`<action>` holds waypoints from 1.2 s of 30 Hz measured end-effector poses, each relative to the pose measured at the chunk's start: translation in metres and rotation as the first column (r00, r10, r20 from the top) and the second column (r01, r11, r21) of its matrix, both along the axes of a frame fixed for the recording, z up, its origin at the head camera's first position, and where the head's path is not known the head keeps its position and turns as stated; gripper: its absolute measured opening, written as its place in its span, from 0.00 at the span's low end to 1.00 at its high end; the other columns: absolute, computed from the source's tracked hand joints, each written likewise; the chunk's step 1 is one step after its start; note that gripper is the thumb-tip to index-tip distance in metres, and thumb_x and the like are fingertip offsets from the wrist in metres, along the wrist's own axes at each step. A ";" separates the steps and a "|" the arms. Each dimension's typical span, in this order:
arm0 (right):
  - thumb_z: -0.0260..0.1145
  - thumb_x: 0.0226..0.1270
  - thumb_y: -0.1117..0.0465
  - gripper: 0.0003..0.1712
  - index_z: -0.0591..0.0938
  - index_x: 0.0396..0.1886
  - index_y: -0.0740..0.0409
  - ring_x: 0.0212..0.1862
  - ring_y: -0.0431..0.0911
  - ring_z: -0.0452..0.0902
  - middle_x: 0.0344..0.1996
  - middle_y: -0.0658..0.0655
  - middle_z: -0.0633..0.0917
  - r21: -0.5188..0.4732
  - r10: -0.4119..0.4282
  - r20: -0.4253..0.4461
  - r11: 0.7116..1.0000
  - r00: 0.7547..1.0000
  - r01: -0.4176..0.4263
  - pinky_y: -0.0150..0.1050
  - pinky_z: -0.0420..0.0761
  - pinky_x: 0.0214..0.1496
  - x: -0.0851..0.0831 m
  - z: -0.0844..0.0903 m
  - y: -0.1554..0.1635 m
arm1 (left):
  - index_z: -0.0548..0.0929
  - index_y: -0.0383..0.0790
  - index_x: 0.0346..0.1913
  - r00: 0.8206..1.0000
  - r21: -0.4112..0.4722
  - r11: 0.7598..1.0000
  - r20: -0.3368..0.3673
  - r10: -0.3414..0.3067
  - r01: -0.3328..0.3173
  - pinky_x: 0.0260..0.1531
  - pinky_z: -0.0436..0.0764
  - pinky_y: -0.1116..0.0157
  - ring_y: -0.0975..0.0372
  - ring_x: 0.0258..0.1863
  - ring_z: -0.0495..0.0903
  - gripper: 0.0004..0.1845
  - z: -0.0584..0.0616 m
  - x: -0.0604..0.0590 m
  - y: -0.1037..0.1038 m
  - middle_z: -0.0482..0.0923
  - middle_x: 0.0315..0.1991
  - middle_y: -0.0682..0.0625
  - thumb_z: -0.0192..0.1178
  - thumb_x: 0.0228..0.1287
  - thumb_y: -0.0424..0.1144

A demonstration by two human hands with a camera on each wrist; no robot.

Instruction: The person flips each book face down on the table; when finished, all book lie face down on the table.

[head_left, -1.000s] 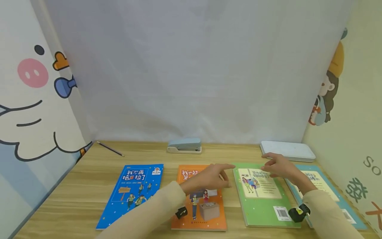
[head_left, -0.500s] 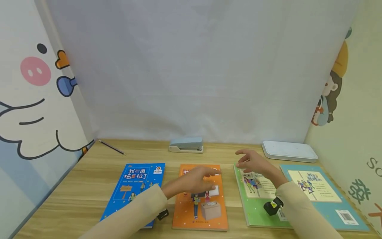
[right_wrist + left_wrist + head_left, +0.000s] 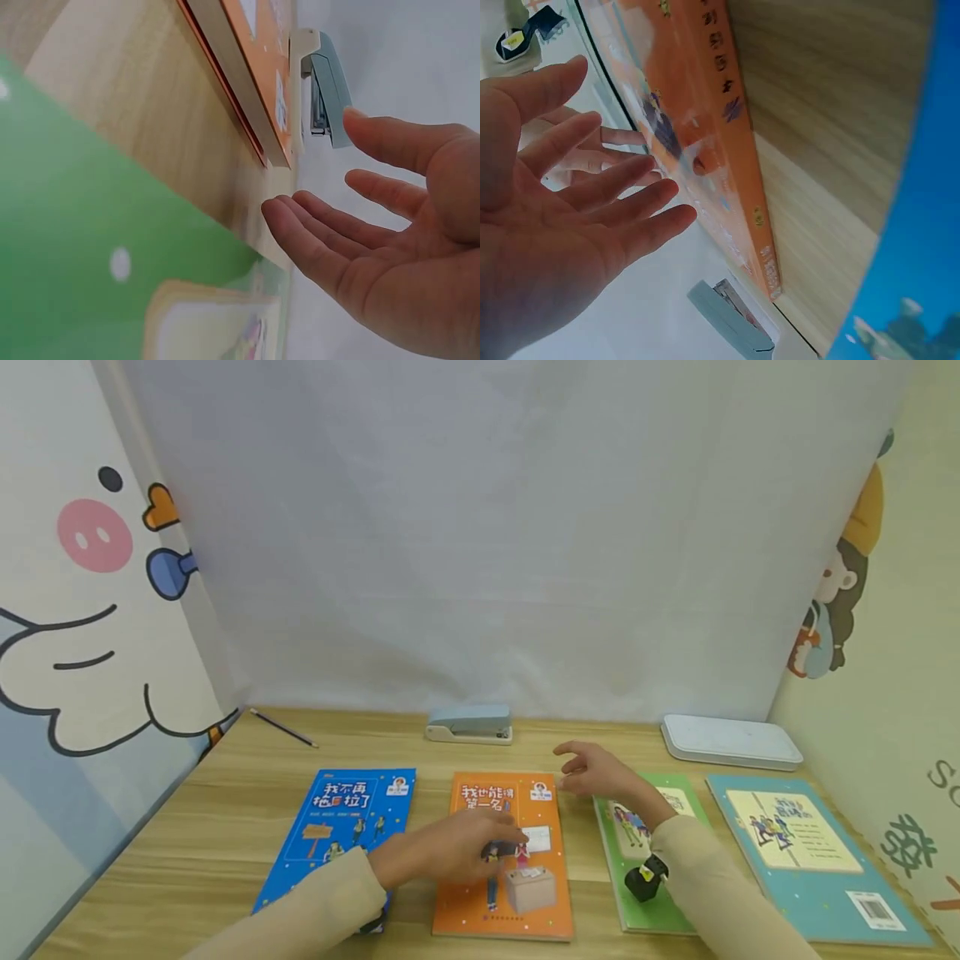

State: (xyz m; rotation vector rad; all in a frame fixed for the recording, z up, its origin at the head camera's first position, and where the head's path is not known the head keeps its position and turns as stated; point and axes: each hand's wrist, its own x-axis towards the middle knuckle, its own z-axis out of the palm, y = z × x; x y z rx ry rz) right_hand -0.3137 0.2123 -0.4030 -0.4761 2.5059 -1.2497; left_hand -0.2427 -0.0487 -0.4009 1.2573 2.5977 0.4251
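Observation:
My left hand [image 3: 457, 847] hovers over the left side of the orange book [image 3: 525, 910], fingers relaxed and holding nothing. In the left wrist view its palm and spread fingers [image 3: 652, 225] appear beside that book's spine. My right hand [image 3: 596, 777] is above the gap between the orange book and the green book [image 3: 630, 860], with loosely bent fingers and nothing in them. The right wrist view shows it near the orange book's top corner. At the left lies a blue book [image 3: 352, 810], partly covered by my left sleeve. A teal book [image 3: 817, 893] lies at the far right.
Behind the books stand a blue-grey stapler [image 3: 470, 725] and, at the back right, a pale case [image 3: 731, 742]. A pencil [image 3: 283, 727] lies at the back left of the wooden table [image 3: 187, 852]. A white curtain [image 3: 480, 527] hangs behind the table.
Both hands have moved left: the right one from over the green book towards the orange book, the left one lower across the orange cover. The teal book is now uncovered. The books have stayed in place.

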 end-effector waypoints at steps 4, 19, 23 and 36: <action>0.67 0.66 0.67 0.36 0.65 0.71 0.72 0.64 0.70 0.72 0.61 0.79 0.74 0.026 0.004 -0.012 1.000 1.000 -0.003 0.52 0.85 0.53 -0.003 -0.006 -0.008 | 0.83 0.52 0.62 0.999 -0.024 0.999 -0.022 -0.036 0.036 0.65 0.77 0.59 0.55 0.66 0.75 0.23 -0.004 0.005 -0.007 0.75 0.67 0.47 0.69 0.63 0.43; 0.72 0.63 0.62 0.36 0.71 0.70 0.63 0.60 0.63 0.77 0.56 0.71 0.81 0.227 -0.031 -0.112 0.972 0.993 0.056 0.57 0.79 0.61 0.000 -0.005 -0.032 | 0.69 0.67 0.72 0.989 -0.140 0.990 0.146 0.030 -0.010 0.69 0.56 0.30 0.47 0.80 0.51 0.45 -0.006 0.019 -0.018 0.53 0.80 0.50 0.76 0.49 0.59; 0.73 0.62 0.61 0.36 0.72 0.69 0.62 0.56 0.60 0.80 0.53 0.68 0.83 0.241 -0.041 -0.120 0.968 0.992 0.069 0.54 0.81 0.57 -0.001 -0.004 -0.036 | 0.69 0.66 0.72 0.990 -0.134 0.991 0.139 0.030 -0.011 0.69 0.55 0.30 0.47 0.80 0.49 0.45 -0.007 0.021 -0.018 0.52 0.80 0.50 0.76 0.48 0.59; 0.74 0.61 0.63 0.28 0.79 0.60 0.63 0.49 0.56 0.80 0.50 0.66 0.82 0.146 -0.169 -0.022 0.975 0.985 0.171 0.49 0.83 0.51 -0.009 -0.010 -0.041 | 0.71 0.65 0.70 0.990 -0.140 0.990 0.133 0.036 -0.017 0.68 0.57 0.29 0.47 0.79 0.51 0.44 -0.004 0.022 -0.016 0.53 0.80 0.50 0.78 0.46 0.58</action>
